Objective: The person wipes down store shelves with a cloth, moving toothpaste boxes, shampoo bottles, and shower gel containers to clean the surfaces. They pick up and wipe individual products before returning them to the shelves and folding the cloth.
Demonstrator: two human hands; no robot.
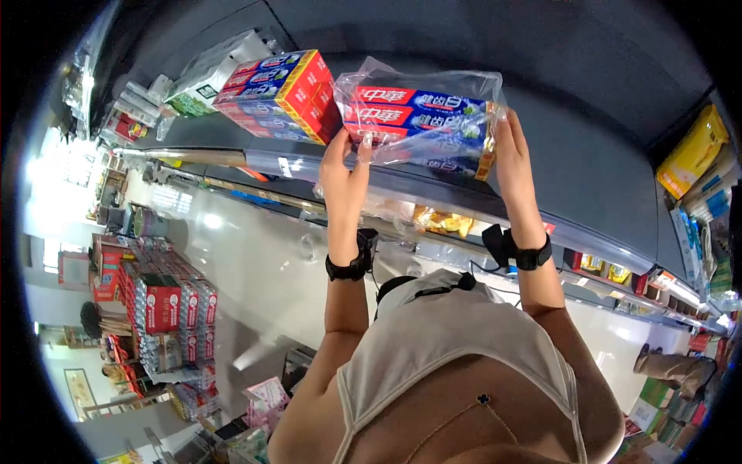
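A plastic-wrapped pack of blue, red and white boxes (421, 120) is held over the dark shelf (576, 166), near its front edge. At its left end my left hand (345, 170) grips it, with fingers on the wrap. My right hand (514, 158) holds the other end, its fingers partly behind the clear film. Just left of the pack, a stack of similar red and blue boxes (282, 97) stands on the shelf. Loose plastic film sticks up above the held pack.
White and green packages (209, 81) sit farther left on the shelf. A yellow package (690, 151) lies at the right. Stacked red cartons (166, 305) stand on the floor at lower left. A person's legs (672, 367) show at lower right.
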